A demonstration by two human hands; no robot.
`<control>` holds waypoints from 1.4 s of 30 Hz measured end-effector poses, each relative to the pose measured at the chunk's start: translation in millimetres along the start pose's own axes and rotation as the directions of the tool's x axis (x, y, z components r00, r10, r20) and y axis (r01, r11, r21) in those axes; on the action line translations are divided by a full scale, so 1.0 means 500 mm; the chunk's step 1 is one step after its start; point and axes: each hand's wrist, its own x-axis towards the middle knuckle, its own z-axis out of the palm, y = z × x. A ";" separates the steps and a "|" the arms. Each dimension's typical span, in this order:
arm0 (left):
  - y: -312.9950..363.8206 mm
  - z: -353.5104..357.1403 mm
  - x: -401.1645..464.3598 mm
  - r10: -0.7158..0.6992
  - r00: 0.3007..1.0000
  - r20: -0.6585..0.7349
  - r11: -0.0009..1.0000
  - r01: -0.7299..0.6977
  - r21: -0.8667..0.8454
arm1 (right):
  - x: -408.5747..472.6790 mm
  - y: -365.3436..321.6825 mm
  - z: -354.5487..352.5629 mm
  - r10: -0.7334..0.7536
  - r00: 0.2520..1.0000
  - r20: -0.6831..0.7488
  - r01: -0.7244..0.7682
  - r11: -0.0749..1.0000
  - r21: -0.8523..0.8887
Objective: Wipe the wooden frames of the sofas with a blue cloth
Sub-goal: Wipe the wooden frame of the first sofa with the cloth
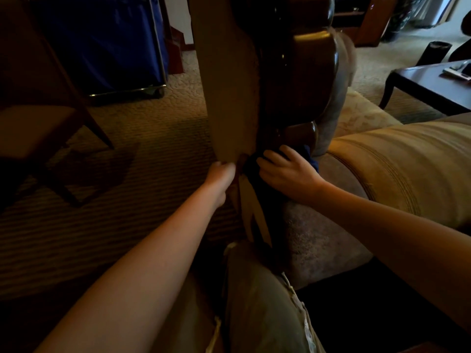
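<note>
The tan upholstered sofa (397, 159) shows its dark glossy carved wooden frame (305, 72) rising overhead. The right hand (285, 171) presses the crumpled blue cloth (312, 160) against the frame's lower end with spread fingers; the left hand (220, 174) grips the sofa's back edge. Wiping looks midway; the upper frame probably remains.

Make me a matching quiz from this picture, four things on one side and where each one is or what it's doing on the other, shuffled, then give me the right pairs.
Things:
1. blue cloth
2. left hand
3. dark low table
4. blue cart

Places or states:
A. on the carpet at the upper left
B. under the right hand, against the dark wooden frame
C. fingers curled at the lower edge of the sofa's tan back panel
D. at the far right, with small items lying on it

Pairs: 1-B, 2-C, 3-D, 4-A
</note>
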 end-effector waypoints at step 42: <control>0.209 0.117 -0.010 0.170 0.967 -0.190 0.955 -0.209 -0.209 | 0.068 0.077 -0.085 0.647 -0.086 0.758 -0.293 -0.743 0.601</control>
